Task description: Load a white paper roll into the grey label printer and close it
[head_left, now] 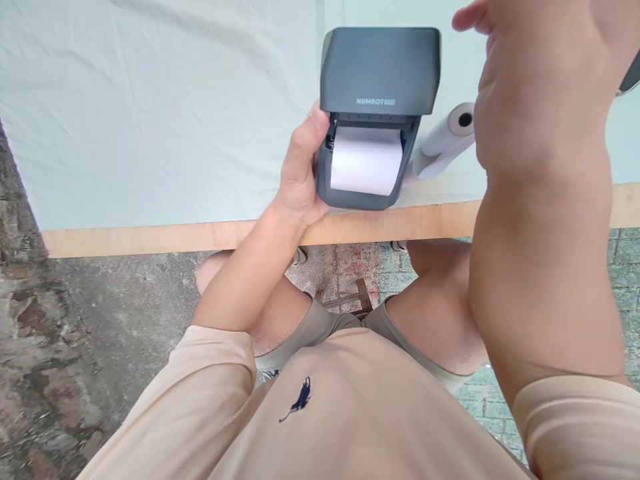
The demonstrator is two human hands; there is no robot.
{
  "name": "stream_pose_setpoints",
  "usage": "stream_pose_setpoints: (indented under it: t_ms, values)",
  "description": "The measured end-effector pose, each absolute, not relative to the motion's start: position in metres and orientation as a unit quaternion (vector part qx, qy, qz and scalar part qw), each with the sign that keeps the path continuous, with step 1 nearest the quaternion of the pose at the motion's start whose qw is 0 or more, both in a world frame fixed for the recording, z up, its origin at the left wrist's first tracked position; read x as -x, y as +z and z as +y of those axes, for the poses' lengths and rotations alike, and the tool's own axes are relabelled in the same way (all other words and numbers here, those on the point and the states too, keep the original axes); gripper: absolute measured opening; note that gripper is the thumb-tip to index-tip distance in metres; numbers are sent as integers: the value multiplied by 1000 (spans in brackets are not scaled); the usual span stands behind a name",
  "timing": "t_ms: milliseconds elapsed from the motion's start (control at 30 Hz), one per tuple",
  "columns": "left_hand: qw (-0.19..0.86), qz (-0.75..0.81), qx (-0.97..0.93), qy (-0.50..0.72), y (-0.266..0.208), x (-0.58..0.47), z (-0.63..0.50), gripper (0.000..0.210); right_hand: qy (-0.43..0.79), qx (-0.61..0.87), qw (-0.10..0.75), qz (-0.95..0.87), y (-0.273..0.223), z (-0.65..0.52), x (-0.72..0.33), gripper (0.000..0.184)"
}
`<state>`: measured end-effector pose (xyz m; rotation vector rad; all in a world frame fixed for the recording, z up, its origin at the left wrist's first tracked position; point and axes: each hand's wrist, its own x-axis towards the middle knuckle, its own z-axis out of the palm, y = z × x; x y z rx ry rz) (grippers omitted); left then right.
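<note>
A dark grey label printer (pixel 381 73) marked NIIMBOT stands near the table's front edge with its lid raised. White paper (pixel 367 160) lies in its open bay. My left hand (pixel 303 163) grips the printer's left side, thumb by the lid hinge and the other fingers hidden behind the body. Beside the printer on the right lies a white paper roll (pixel 445 139) with a dark hole in its core and a loose end. My right hand (pixel 545 40) is raised close to the camera at the upper right; most of its fingers are cut off by the frame.
A pale cloth (pixel 165 120) covers the table, whose wooden edge (pixel 150 239) shows along the front. Part of a dark object (pixel 633 75) appears at the right border, its kind unclear. A wooden stool part (pixel 363 295) shows between my knees.
</note>
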<state>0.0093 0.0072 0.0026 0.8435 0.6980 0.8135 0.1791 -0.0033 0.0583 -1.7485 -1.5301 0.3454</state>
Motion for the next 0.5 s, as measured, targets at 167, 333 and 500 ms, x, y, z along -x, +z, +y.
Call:
stream_pose_setpoints:
  t_ms: [167, 333, 500]
  values:
    - [789, 333, -362, 368, 6, -9, 4, 52, 227, 558, 237, -762, 75, -15, -172, 48]
    - [796, 273, -358, 404, -1, -12, 4, 19, 206, 616, 174, -740, 76, -15, -168, 48]
    - [792, 342, -332, 382, -2, -12, 7, 24, 231, 635, 167, -718, 75, -15, -162, 48]
